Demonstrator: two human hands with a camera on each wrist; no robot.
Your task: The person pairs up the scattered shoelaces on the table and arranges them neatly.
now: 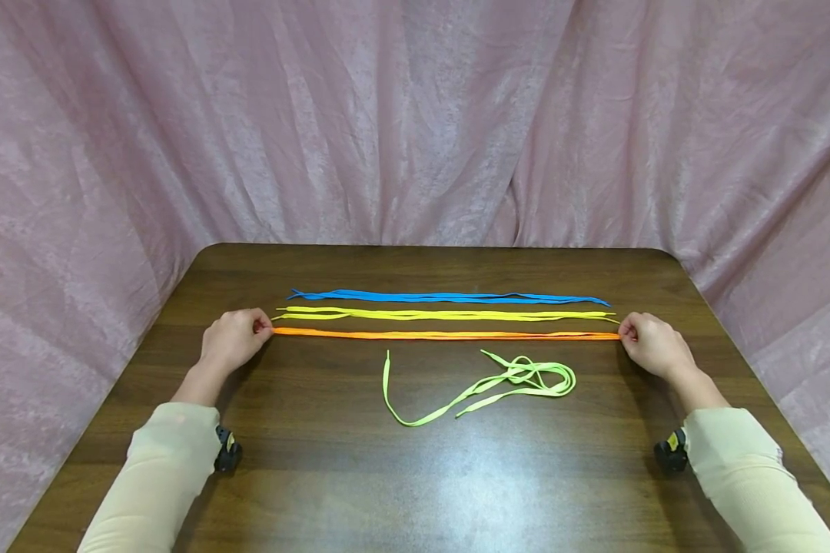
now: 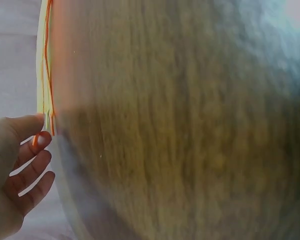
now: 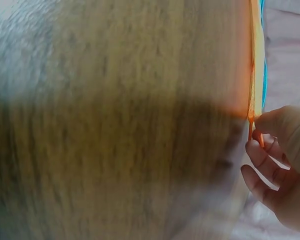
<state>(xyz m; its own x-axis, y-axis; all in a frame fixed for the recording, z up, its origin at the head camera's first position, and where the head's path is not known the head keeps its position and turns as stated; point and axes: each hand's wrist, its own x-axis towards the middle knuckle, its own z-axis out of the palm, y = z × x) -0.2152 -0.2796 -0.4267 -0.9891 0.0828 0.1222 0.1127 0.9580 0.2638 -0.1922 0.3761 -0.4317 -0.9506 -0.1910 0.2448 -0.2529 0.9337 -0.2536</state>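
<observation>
An orange shoelace (image 1: 443,336) runs straight from side to side between my two hands, its strands lying together. My left hand (image 1: 237,338) pinches its left end between thumb and forefinger; in the left wrist view the orange tips (image 2: 52,125) poke out past the fingers. At the other end my right hand (image 1: 653,344) pinches the lace the same way, and tips (image 3: 250,129) show below the thumb in the right wrist view. Just beyond lies a yellow shoelace (image 1: 443,315), stretched out parallel. Farther back is a blue shoelace (image 1: 443,297), also laid lengthwise.
A light green shoelace (image 1: 553,378) lies loosely looped on the near side of the orange one, one end trailing left. Everything rests on a brown wooden table (image 1: 332,491) with rounded far corners. Pink curtains (image 1: 415,123) hang behind it and along both sides.
</observation>
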